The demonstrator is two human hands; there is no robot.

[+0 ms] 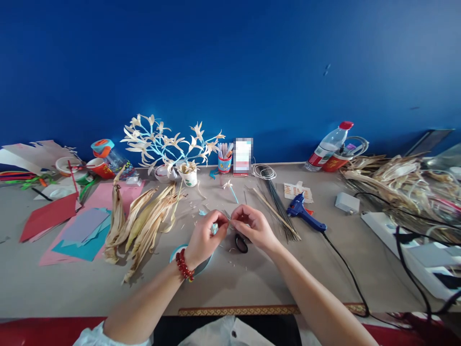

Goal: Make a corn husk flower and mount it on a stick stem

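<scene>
My left hand (208, 234), with a red bead bracelet (184, 265) at the wrist, and my right hand (254, 226) meet near the middle of the table. Both have their fingers pinched together, fingertips almost touching. Whatever is between them is too small to make out. Black scissor handles (241, 243) lie just below my right hand's fingers. A light-blue-rimmed round item (203, 267) is partly hidden under my left wrist. Beyond the hands lies a small pale flower on a blue stem (234, 193).
Dried husks (151, 216) and coloured paper (84, 230) lie left. White flowers (173, 144) stand in cups behind. Dark wires (279, 206), a blue glue gun (306, 214) with its cord, a bottle (329, 146) and a power strip (396, 245) are right.
</scene>
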